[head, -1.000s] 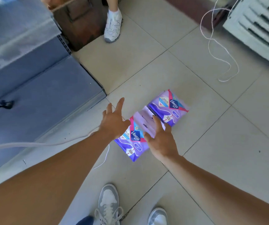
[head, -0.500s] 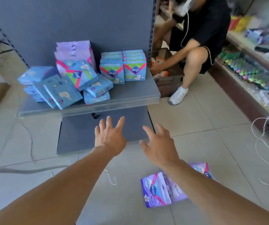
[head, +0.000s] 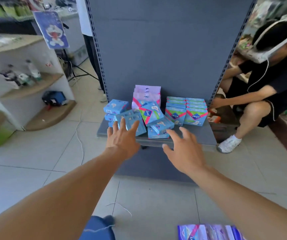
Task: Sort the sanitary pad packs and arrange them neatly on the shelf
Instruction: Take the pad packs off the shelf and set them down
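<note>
Left hand (head: 122,138): fingers spread wide, empty, just before the tumbled blue packs (head: 130,122) at the shelf's (head: 198,135) front left.
Right hand (head: 184,148): spread, empty, at the front edge.
Nearer: left.
Purple packs (head: 206,232): floor, behind the hands.

Glossy plastic packs (head: 195,116), matt shelf (head: 191,135)

Grey shelf (head: 191,135) carries jumbled blue packs (head: 130,121) at its left, lilac packs (head: 147,92) upright behind, two tidy stacks (head: 186,110) at its right. Left hand (head: 122,139) and right hand (head: 184,149), both empty with fingers spread, hover before the shelf's front edge.
</note>
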The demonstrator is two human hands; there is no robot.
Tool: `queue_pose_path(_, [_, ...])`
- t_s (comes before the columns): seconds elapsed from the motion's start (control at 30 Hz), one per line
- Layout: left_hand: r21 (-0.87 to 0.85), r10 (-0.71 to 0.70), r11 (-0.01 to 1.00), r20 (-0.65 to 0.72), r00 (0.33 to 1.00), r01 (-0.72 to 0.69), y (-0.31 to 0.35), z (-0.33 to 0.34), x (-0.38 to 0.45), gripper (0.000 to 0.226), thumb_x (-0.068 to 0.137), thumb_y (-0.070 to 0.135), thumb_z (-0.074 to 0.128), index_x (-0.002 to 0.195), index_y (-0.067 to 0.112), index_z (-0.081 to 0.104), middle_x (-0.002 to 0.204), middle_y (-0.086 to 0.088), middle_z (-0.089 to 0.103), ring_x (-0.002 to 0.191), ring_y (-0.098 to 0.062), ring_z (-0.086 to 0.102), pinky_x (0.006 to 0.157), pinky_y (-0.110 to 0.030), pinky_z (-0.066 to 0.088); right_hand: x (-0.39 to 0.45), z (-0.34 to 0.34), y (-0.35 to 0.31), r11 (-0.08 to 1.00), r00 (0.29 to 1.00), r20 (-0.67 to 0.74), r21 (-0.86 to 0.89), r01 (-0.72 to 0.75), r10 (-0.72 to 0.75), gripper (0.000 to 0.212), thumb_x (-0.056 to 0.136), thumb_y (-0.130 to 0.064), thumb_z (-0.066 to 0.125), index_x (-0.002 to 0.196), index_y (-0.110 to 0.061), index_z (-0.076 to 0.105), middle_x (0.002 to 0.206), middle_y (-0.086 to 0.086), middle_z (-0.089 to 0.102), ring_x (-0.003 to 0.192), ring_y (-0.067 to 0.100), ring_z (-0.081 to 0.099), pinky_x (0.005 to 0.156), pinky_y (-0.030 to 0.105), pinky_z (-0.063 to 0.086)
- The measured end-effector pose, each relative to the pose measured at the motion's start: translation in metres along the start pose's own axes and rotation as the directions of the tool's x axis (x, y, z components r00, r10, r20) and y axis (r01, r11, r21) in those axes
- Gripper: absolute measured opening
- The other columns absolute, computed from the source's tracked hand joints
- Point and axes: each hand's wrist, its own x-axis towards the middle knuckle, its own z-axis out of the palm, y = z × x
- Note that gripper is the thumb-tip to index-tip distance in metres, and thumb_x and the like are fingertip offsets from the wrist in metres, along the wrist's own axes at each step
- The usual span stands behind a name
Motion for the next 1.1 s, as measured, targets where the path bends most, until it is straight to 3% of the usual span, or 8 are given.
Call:
queue_pose_path(0.33, [-0.001, 0.029, 1.0, -0.004, 1.0, -0.029, -0.039, -0.006, 0.017, 0.084, 0.087, 0.045, 0.055, 0.152, 0.039, 0.003, 0.16, -0.016, 0.006, 0.146, -0.041, 0.008, 0.117, -0.053, 0.018, 0.021, -0.001, -0.025, 0.991, 0.996, -0.01, 0.105, -0.084, 0.086, 0.055, 0.094, -0.048, 0.049, 0.145, -0.033, 0.035, 0.15, 0.006, 0.032, 0.136, 0.03, 0.031, 0.104, 0.044, 0.04])
queue_pose_path(0.5, [-0.013, 0.03, 0.999, -0.01, 1.0, -0.03, -0.038, 0.004, 0.066, 0.083, 0.088, 0.047, 0.056, 0.152, 0.039, 0.004, 0.16, -0.017, 0.007, 0.146, -0.04, 0.009, 0.118, -0.052, 0.018, 0.07, 0.016, -0.012, 0.97, 0.991, -0.003, 0.205, -0.128, 0.132, 0.052, 0.094, -0.045, 0.051, 0.141, -0.029, 0.041, 0.142, 0.005, 0.039, 0.128, 0.028, 0.037, 0.098, 0.044, 0.044])
queue_pose_path(0.67, [0.011, 0.015, 1.0, -0.002, 1.0, -0.015, -0.036, 0.017, 0.138, 0.085, 0.088, 0.048, 0.059, 0.153, 0.039, 0.005, 0.16, -0.014, 0.009, 0.145, -0.039, 0.012, 0.118, -0.052, 0.019, 0.14, 0.047, 0.011, 0.948, 0.993, 0.019, 0.296, -0.119, 0.118, 0.055, 0.091, -0.047, 0.054, 0.141, -0.027, 0.041, 0.142, 0.005, 0.042, 0.13, 0.028, 0.038, 0.103, 0.045, 0.041])
queue_pose_path(0.87, [-0.102, -0.077, 0.992, 0.0, 0.997, 0.077, -0.033, 0.032, 0.199, 0.083, 0.087, 0.045, 0.06, 0.152, 0.039, 0.009, 0.159, -0.015, 0.015, 0.143, -0.04, 0.017, 0.113, -0.053, 0.025, 0.196, 0.063, 0.039, 0.932, 0.988, 0.034, 0.327, -0.154, 0.152, 0.059, 0.093, -0.046, 0.054, 0.142, -0.018, 0.04, 0.139, 0.007, 0.045, 0.128, 0.027, 0.043, 0.098, 0.039, 0.04])
queue_pose_path(1.1, [-0.109, -0.079, 0.991, 0.009, 0.997, 0.079, -0.037, 0.03, 0.235, 0.081, 0.087, 0.044, 0.061, 0.152, 0.036, 0.013, 0.156, -0.016, 0.023, 0.137, -0.041, 0.029, 0.107, -0.049, 0.032, 0.25, 0.064, 0.035, 0.885, 0.972, 0.105, 0.401, -0.235, 0.21, 0.055, 0.095, -0.045, 0.052, 0.138, -0.012, 0.04, 0.139, 0.01, 0.045, 0.121, 0.029, 0.049, 0.077, 0.03, 0.034])
